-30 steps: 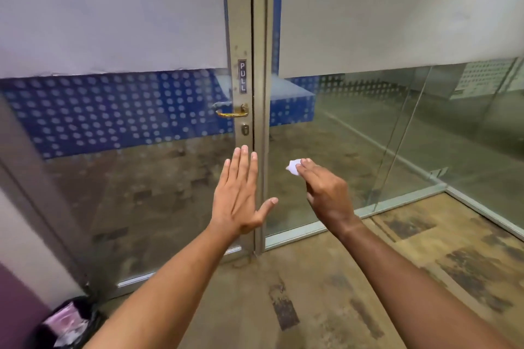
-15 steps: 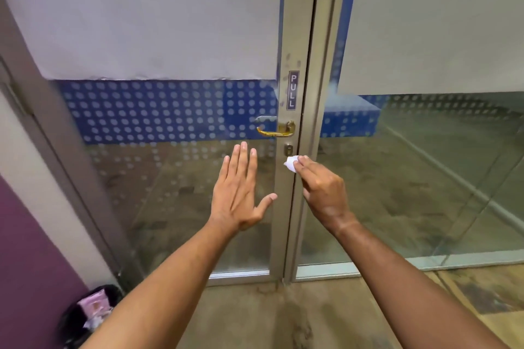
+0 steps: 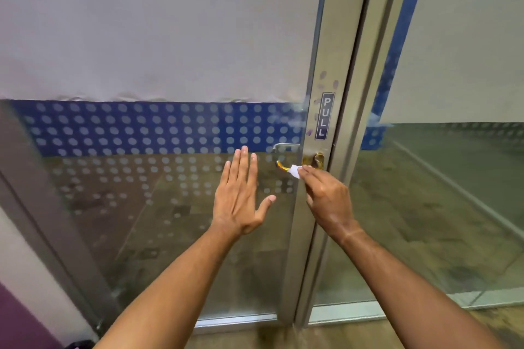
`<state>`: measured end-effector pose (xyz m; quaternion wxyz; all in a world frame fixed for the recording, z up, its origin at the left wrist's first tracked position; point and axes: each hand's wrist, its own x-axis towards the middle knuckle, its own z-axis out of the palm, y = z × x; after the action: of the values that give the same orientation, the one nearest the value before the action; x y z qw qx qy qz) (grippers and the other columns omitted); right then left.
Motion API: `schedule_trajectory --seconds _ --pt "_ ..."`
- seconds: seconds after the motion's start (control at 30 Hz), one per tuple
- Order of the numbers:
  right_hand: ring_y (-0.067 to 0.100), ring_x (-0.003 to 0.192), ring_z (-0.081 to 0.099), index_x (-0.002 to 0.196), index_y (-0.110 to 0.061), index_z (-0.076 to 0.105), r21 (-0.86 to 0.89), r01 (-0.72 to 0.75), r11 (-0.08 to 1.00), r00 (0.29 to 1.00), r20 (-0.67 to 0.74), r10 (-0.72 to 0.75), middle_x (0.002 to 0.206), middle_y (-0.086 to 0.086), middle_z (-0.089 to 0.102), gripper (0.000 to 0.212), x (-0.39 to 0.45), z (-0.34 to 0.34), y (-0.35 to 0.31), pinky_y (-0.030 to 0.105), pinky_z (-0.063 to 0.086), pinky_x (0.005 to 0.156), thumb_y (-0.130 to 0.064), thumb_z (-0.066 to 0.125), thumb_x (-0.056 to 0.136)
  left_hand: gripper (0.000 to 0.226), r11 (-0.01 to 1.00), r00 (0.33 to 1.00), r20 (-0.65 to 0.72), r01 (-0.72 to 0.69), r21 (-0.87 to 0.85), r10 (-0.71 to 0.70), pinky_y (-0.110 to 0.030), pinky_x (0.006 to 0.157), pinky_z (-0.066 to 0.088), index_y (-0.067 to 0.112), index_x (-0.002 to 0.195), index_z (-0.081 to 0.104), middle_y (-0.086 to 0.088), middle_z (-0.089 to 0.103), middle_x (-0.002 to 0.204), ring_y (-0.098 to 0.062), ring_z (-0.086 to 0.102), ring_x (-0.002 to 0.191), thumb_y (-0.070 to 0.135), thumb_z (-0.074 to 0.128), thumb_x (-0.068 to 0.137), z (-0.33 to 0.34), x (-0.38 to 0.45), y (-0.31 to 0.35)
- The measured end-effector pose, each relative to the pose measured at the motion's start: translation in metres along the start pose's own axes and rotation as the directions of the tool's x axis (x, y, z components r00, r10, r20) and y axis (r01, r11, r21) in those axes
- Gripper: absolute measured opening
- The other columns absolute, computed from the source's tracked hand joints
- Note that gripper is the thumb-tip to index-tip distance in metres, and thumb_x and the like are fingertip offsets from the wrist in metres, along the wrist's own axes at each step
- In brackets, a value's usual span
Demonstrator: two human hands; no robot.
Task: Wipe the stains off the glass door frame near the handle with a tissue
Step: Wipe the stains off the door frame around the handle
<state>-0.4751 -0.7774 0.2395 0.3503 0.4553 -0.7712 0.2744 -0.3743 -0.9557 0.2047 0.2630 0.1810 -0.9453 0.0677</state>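
A metal door frame point(image 3: 330, 59) runs down the right of centre, with several purple smudges around its PULL label point(image 3: 324, 115). Below the label sits a gold lever handle point(image 3: 311, 161). My right hand point(image 3: 326, 200) pinches a small white tissue point(image 3: 294, 171) at its fingertips, held in front of the handle's lever. My left hand point(image 3: 241, 193) is raised flat with fingers straight, in front of the glass pane point(image 3: 170, 207) left of the frame; whether it touches the glass I cannot tell.
The upper glass is covered with white film point(image 3: 156, 25), with a blue dotted band point(image 3: 141, 127) beneath. A fixed glass panel point(image 3: 453, 193) stands to the right of the frame. A purple wall point(image 3: 17, 323) edges the lower left.
The view has closed in on the door and shifted left. My right hand with the tissue rose from below the keyhole to the handle. The left hand stays flat.
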Motion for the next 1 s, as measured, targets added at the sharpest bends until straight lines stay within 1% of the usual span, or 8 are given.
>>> schedule_trajectory --seconds 0.27,0.4,0.5,0.63,0.7,0.8,0.9,1.0 --pt "0.028 0.091 0.073 0.101 -0.004 0.076 -0.026 -0.083 0.996 0.995 0.056 0.085 0.103 0.013 0.075 0.044 0.049 0.065 0.015 0.040 0.062 0.070 0.016 0.077 0.062 0.090 0.992 0.993 -0.021 -0.115 -0.052 0.114 -0.045 0.126 -0.002 0.004 0.157 -0.012 -0.018 -0.025 0.163 -0.028 -0.022 0.152 0.064 0.013 0.094 0.050 0.079 -0.036" --pt "0.027 0.089 0.073 0.099 -0.005 0.076 -0.053 -0.098 0.994 0.988 0.113 0.104 0.100 0.011 0.075 0.037 0.061 0.086 0.017 0.036 0.059 0.071 0.009 0.080 0.065 0.085 0.984 0.979 -0.132 -0.166 -0.063 0.156 -0.045 0.127 0.002 0.002 0.159 0.000 -0.018 -0.014 0.165 -0.030 -0.009 0.155 0.054 0.026 0.096 0.068 0.105 -0.041" --pt "0.026 0.088 0.072 0.097 -0.007 0.076 -0.058 -0.145 0.988 0.974 0.165 0.153 0.096 0.009 0.075 0.031 0.068 0.099 0.019 0.036 0.061 0.071 0.006 0.076 0.069 0.083 0.982 0.964 -0.208 -0.183 -0.055 0.168 -0.043 0.127 -0.001 0.002 0.158 -0.001 -0.014 -0.016 0.165 -0.029 -0.008 0.155 0.045 0.035 0.096 0.078 0.119 -0.042" --pt "0.026 0.087 0.070 0.099 -0.009 0.074 -0.048 -0.178 0.983 0.952 0.246 0.184 0.094 0.008 0.073 0.029 0.068 0.112 0.015 0.037 0.059 0.071 0.000 0.066 0.074 0.084 0.985 0.959 -0.228 -0.172 0.000 0.168 -0.043 0.126 -0.004 0.003 0.157 -0.003 -0.014 -0.016 0.165 -0.028 -0.013 0.154 0.041 0.041 0.097 0.089 0.130 -0.044" --pt "0.027 0.088 0.069 0.100 -0.010 0.073 -0.048 -0.182 0.982 0.941 0.281 0.188 0.096 0.008 0.072 0.025 0.064 0.116 0.013 0.037 0.059 0.069 -0.009 0.064 0.076 0.083 0.986 0.946 -0.278 -0.169 0.012 0.166 -0.042 0.126 -0.006 0.002 0.157 0.002 -0.014 -0.014 0.165 -0.027 -0.015 0.154 0.041 0.042 0.096 0.094 0.133 -0.044" --pt "0.027 0.086 0.067 0.096 -0.009 0.074 -0.065 -0.195 0.979 0.935 0.290 0.206 0.100 0.010 0.071 0.023 0.061 0.121 0.014 0.035 0.058 0.068 -0.025 0.064 0.083 0.080 0.988 0.935 -0.323 -0.152 0.004 0.145 -0.041 0.126 -0.007 0.001 0.156 0.002 -0.012 -0.023 0.164 -0.025 -0.016 0.154 0.043 0.036 0.096 0.101 0.137 -0.042" --pt "0.026 0.078 0.067 0.091 -0.009 0.074 -0.091 -0.196 0.976 0.937 0.276 0.214 0.091 0.007 0.070 0.016 0.063 0.124 0.016 0.035 0.056 0.061 -0.022 0.064 0.087 0.079 0.992 0.930 -0.352 -0.122 -0.019 0.108 -0.042 0.126 -0.006 0.000 0.155 0.004 -0.011 -0.027 0.163 -0.024 -0.017 0.153 0.042 0.037 0.096 0.106 0.142 -0.038" --pt "0.026 0.074 0.064 0.099 -0.011 0.071 -0.169 -0.164 0.972 0.930 0.303 0.209 0.085 0.006 0.065 0.015 0.066 0.129 0.017 0.035 0.051 0.059 -0.014 0.063 0.087 0.083 0.995 0.917 -0.392 -0.098 -0.032 0.078 -0.042 0.125 -0.009 0.001 0.155 0.000 -0.010 -0.028 0.163 -0.024 -0.019 0.153 0.040 0.040 0.094 0.108 0.148 -0.032"
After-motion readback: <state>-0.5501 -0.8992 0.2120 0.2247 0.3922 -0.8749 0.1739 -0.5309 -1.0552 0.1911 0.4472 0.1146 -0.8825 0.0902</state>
